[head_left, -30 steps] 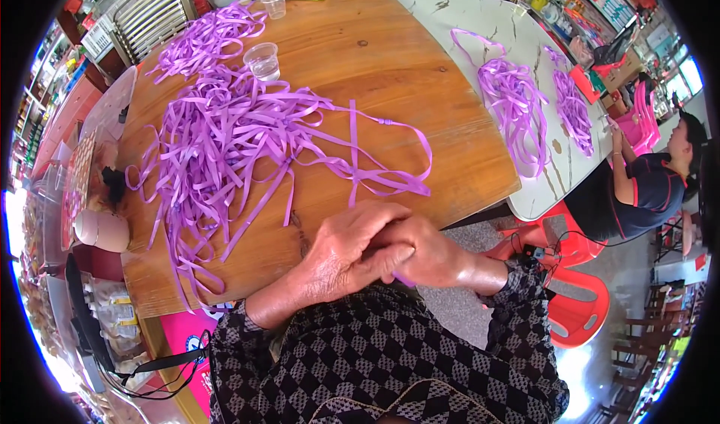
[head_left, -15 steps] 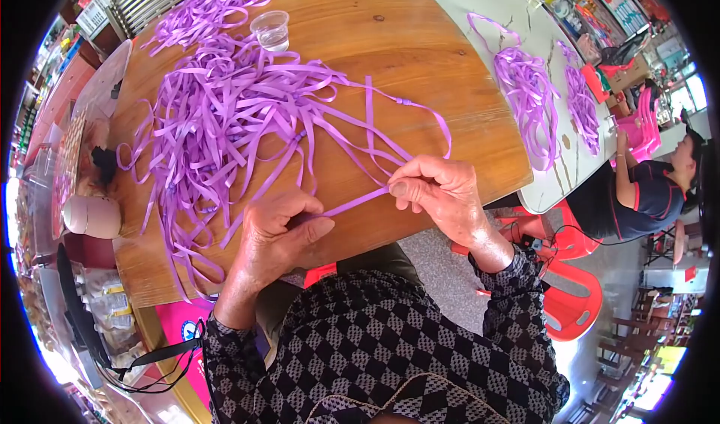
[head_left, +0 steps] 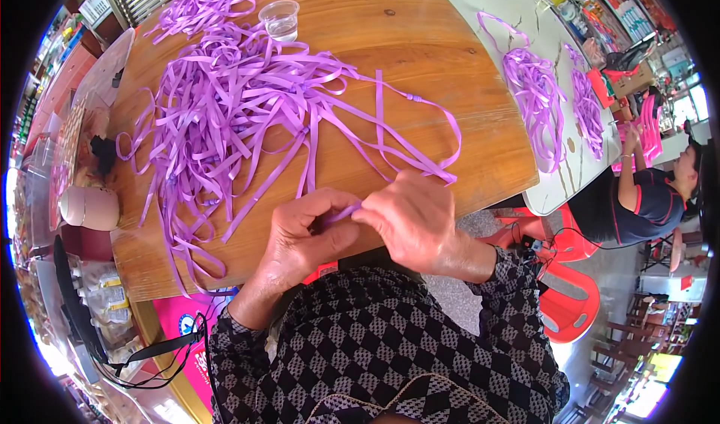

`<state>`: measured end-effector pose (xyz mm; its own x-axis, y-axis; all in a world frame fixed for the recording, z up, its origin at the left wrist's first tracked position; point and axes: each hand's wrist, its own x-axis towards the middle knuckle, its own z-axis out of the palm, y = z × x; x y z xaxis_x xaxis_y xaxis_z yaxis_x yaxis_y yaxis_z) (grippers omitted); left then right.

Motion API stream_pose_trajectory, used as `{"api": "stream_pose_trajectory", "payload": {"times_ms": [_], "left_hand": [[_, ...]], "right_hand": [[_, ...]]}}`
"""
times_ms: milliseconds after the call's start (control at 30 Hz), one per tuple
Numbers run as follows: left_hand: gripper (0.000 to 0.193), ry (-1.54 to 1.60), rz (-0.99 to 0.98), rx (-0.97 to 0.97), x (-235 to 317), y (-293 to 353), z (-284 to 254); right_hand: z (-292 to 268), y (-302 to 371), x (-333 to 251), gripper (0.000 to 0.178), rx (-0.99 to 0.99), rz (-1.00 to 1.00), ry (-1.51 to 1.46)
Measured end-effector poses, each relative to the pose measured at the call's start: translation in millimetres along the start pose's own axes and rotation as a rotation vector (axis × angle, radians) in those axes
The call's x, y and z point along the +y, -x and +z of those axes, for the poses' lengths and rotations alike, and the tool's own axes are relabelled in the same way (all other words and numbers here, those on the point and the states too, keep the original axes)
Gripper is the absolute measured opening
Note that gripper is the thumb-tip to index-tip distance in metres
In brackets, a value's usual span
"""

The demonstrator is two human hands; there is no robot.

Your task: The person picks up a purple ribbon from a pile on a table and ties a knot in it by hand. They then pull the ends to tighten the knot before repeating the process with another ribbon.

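Observation:
A short stretch of flat purple ribbon [head_left: 342, 215] runs between my two hands, close to the table's near edge. My left hand [head_left: 311, 233] is closed around it, thumb and fingers curled. My right hand [head_left: 418, 223] pinches the ribbon's other side, its back turned up so that most of the fingers are hidden. Beyond them spreads a large tangled pile of purple ribbons [head_left: 217, 101], some with small darker purple bands. Loose ends from this pile reach rightward over the wood, just past my right hand.
The wooden table [head_left: 420, 56] carries a clear plastic cup [head_left: 280, 20] of liquid at the back. On a white marbled table [head_left: 480, 4] at right lie two more ribbon bundles [head_left: 534, 98]. A person [head_left: 649, 195] sits beyond it, near red plastic stools [head_left: 570, 304].
My right hand has moved left and turned over, coming close to my left hand. The ribbon span between them is shorter. The loose ends now lie free of my right hand.

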<state>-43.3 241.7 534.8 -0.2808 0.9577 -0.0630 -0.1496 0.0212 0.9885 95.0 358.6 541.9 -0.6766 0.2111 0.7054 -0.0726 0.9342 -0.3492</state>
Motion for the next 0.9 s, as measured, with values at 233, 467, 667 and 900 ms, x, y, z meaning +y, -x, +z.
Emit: {"api": "stream_pose_trajectory", "payload": {"times_ms": [233,467,667,900], "left_hand": [[0.011,0.015,-0.026,-0.056,1,-7,-2],[0.011,0.027,-0.023,0.123,6,-5,5],[0.013,-0.058,0.099,0.226,4,0,12],[0.019,-0.438,0.471,0.426,-2,1,13]], "right_hand": [[11,-4,1,0.015,0.048,0.252,-0.31],[30,5,-8,0.006,0.11,0.618,-0.669],[37,0,-19,0.008,0.294,0.58,-0.751],[41,-3,-20,0.011,0.291,0.72,-0.96]]}}
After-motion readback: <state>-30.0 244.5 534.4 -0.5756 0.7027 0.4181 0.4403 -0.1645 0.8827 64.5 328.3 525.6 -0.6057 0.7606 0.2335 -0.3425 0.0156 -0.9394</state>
